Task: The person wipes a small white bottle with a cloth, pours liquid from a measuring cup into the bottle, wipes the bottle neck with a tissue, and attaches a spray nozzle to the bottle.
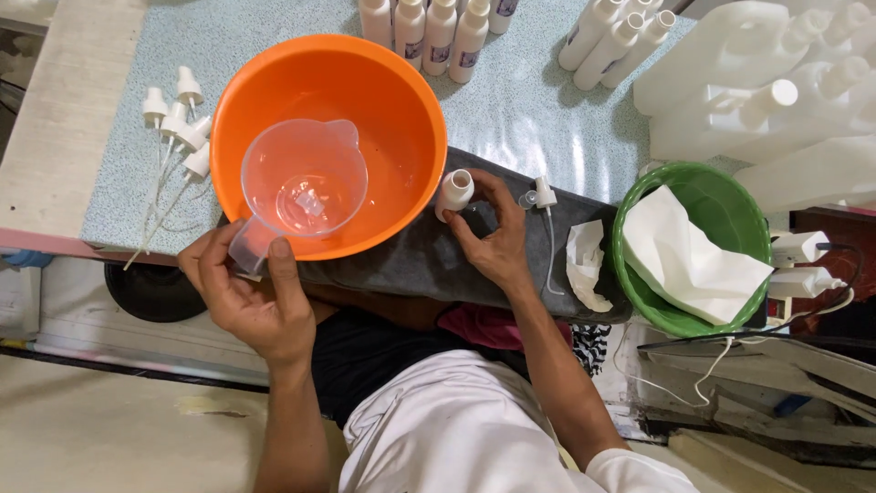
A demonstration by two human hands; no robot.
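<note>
Measuring jug point(306, 183), clear plastic, sat inside orange basin point(401, 119), handle projecting over near rim. Handle gripped by left hand point(251, 292): thumb point(281, 269) laid along top of handle, remaining fingers curled beneath, clenched on it. Small white bottle point(454, 192), uncapped, stood just beside basin's right edge on dark grey cloth point(411, 265). Held by right hand point(493, 242): fingertips pinched around lower body of bottle, open mouth left clear above them. White pump sprayer point(544, 196) with long dip tube lay on same cloth, just right of right hand, apart from fingers. Further sprayers point(178, 123) lay grouped left of basin on speckled tabletop point(520, 110). Rows of capped white bottles point(438, 32) stood beyond basin; large white jerrycans point(757, 82) at far right. Green bowl point(730, 201) holding crumpled white paper point(689, 256) sat right of cloth.
</note>
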